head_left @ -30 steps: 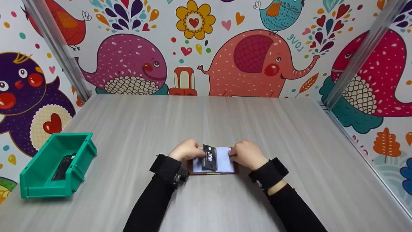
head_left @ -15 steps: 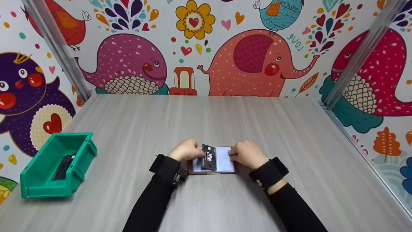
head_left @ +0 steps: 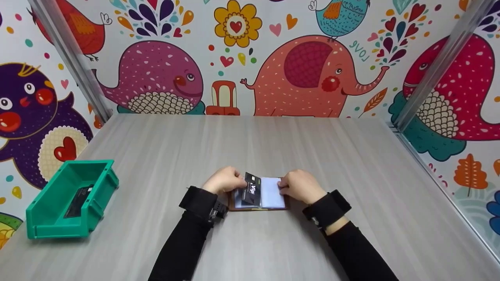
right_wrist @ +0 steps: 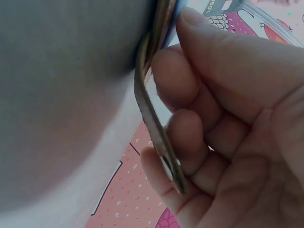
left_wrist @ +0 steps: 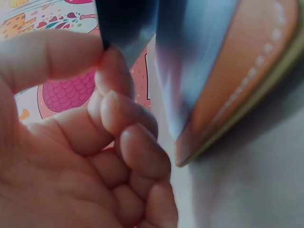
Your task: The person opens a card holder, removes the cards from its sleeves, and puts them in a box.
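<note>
A brown card holder [head_left: 273, 195] lies spread on the table, with pale clear plastic sleeves inside. My left hand [head_left: 224, 180] pinches the left edge of a black card [head_left: 252, 191] marked "Vip" between thumb and index finger. The card leans at a tilt over the left-hand sleeves; whether its lower end is inside a sleeve cannot be told. In the left wrist view, the stitched brown cover [left_wrist: 251, 61] stands beside the curled fingers. My right hand [head_left: 301, 186] grips the holder's right side, thumb on the sleeves, fingers around the cover edge [right_wrist: 152, 114] in the right wrist view.
At the left of the table [head_left: 250, 148] stands a green plastic bin [head_left: 56, 232] with a black card [head_left: 78, 201] inside. A wall with cartoon animals [head_left: 304, 86] closes off the back, and metal posts [head_left: 425, 74] rise at the corners.
My left hand has shifted slightly left and up, and the black card has moved a little with it, tilting more. The right hand stays in place on the holder.
</note>
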`<state>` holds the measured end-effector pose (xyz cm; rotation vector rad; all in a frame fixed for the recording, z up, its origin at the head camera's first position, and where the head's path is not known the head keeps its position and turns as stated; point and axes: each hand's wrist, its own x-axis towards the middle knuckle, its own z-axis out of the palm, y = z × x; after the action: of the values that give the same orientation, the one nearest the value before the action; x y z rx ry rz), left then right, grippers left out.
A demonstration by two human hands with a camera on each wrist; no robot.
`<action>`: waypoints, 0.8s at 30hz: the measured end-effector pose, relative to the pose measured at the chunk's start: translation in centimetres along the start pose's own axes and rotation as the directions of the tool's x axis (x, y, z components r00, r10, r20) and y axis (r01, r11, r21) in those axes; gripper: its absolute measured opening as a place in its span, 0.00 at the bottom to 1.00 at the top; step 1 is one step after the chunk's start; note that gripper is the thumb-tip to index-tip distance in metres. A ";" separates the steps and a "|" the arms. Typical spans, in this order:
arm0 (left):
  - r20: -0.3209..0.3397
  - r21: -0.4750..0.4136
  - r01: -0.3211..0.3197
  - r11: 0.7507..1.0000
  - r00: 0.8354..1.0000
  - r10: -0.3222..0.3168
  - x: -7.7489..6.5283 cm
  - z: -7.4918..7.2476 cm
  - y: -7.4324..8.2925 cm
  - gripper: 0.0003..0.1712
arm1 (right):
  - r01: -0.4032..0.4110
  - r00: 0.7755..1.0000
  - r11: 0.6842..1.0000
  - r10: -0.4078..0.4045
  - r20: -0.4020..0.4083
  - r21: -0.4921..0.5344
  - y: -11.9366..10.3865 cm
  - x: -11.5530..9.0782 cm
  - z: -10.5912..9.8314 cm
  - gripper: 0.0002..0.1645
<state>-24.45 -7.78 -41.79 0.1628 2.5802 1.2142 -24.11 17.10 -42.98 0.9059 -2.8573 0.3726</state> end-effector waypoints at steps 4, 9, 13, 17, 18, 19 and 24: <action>0.007 -0.046 -0.002 0.999 1.000 0.002 -0.1 -0.3 0.0 0.09 | 0.007 1.000 1.000 -0.007 0.001 0.002 0.0 0.0 -0.1 0.05; -0.004 -0.058 -0.007 0.998 1.000 0.006 -0.2 -0.6 0.0 0.13 | 0.016 1.000 1.000 -0.016 -0.002 0.008 -0.1 -0.1 -0.2 0.05; -0.013 -0.059 -0.013 0.998 1.000 0.013 -0.2 -0.8 -0.1 0.14 | 0.023 1.000 1.000 -0.022 -0.009 0.005 -0.1 -0.1 -0.1 0.05; -0.019 -0.049 -0.028 0.998 0.999 0.027 -0.3 -0.9 -0.1 0.15 | 0.028 0.999 1.000 -0.028 -0.016 -0.006 -0.1 -0.1 -0.1 0.07; -0.019 -0.047 -0.029 0.998 0.999 0.028 -0.3 -1.0 -0.2 0.16 | 0.032 0.999 0.999 -0.032 -0.016 -0.009 0.0 -0.1 0.0 0.08; -0.022 -0.042 -0.029 0.999 0.999 0.028 -0.3 -1.0 -0.2 0.16 | 0.033 0.999 0.999 -0.033 -0.018 -0.011 -0.1 -0.1 0.0 0.08; -0.041 -0.022 -0.017 1.000 0.999 0.016 -0.6 -1.3 -0.4 0.15 | 0.030 0.999 1.000 -0.030 -0.011 -0.006 0.0 0.0 0.0 0.09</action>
<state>-24.30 -9.16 -41.20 0.1569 2.6040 1.2637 -24.08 17.13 -42.96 0.9410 -2.8297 0.3650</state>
